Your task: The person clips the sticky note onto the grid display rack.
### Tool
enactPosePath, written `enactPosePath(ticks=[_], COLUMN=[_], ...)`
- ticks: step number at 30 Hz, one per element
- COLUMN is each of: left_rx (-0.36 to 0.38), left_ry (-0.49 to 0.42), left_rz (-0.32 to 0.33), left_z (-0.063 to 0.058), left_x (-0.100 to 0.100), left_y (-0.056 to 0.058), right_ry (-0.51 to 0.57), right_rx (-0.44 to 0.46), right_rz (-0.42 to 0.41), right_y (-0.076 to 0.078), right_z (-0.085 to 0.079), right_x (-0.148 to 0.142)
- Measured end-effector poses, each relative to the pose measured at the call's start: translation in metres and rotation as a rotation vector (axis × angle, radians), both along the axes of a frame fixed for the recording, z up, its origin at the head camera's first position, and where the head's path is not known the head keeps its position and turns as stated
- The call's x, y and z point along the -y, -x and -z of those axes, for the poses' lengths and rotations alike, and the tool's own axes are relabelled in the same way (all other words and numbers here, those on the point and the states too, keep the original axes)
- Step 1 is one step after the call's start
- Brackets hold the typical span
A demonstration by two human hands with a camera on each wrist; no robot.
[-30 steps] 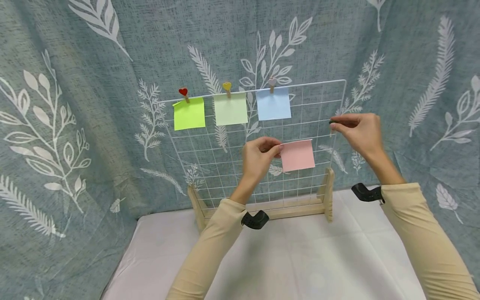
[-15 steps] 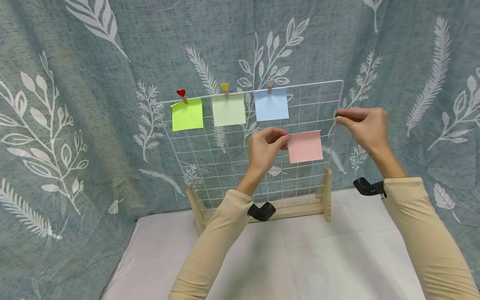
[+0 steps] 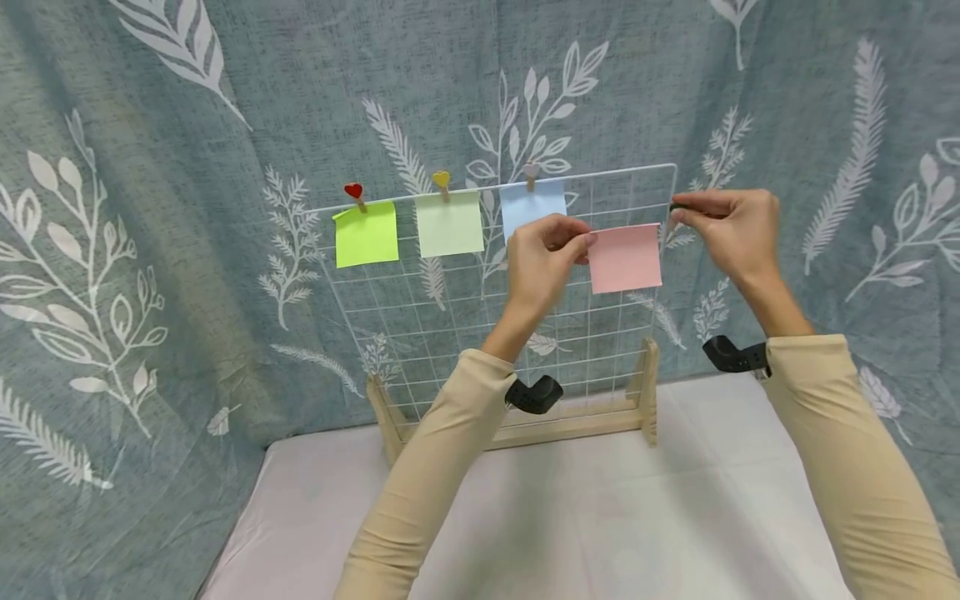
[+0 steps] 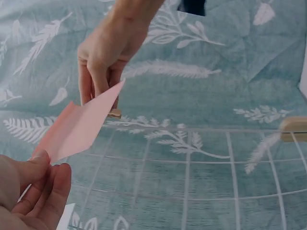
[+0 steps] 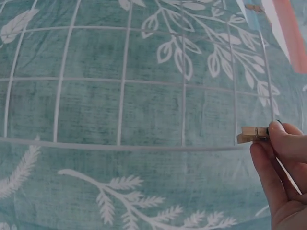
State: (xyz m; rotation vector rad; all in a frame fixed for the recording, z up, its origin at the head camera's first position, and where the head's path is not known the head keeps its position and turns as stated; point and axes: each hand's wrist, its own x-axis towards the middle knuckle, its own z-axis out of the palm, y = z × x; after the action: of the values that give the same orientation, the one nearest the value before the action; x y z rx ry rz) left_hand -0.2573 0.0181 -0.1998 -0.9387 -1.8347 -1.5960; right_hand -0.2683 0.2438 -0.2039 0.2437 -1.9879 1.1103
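Observation:
My left hand (image 3: pixel 542 262) pinches a pink sticky note (image 3: pixel 626 258) by its upper left corner, in front of the right part of a white wire grid (image 3: pixel 592 333). My right hand (image 3: pixel 738 229) pinches a small wooden clothespin (image 5: pixel 254 134) by its dark end, close to the grid's upper right corner. Three notes hang clipped along the top wire: a lime green note (image 3: pixel 366 235), a pale green note (image 3: pixel 450 223) and a light blue note (image 3: pixel 517 204), the last partly hidden by my left hand.
Heart-topped clothespins in red (image 3: pixel 354 193), yellow (image 3: pixel 442 183) and pale grey (image 3: pixel 532 173) hold the hanging notes. A wooden stand (image 3: pixel 570 427) carries the grid on a white-covered table (image 3: pixel 600 517). A patterned teal curtain (image 3: pixel 300 100) hangs behind.
My left hand has raised the pink note up and to the right, now overlapping the blue note. My right hand has risen with the clothespin toward the grid's top corner.

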Motion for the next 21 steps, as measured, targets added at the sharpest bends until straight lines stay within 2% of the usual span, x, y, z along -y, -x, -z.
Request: enactPosePath(ticks=[5,13,18,21], left_rx=[0.098,0.141,0.140,0.157], left_ry=[0.022,0.019,-0.006,-0.013], left_rz=[-0.049,-0.128,-0.201,-0.229], left_z=[-0.010,-0.022,-0.025,-0.024], left_x=[-0.007,-0.017,-0.020,-0.022], left_y=[0.022,0.034,0.040,0.041], right_ry=[0.072,0.162,0.148,0.139], right_rx=[-0.003,-0.017,-0.036,-0.055], right_rz=[-0.020,-0.070,-0.140,-0.179], right_y=[0.004,0.008,0.007,0.001], right_z=[-0.012,-0.028,-0.036,-0.040], right_x=[0.002,0.006,0.007,0.013])
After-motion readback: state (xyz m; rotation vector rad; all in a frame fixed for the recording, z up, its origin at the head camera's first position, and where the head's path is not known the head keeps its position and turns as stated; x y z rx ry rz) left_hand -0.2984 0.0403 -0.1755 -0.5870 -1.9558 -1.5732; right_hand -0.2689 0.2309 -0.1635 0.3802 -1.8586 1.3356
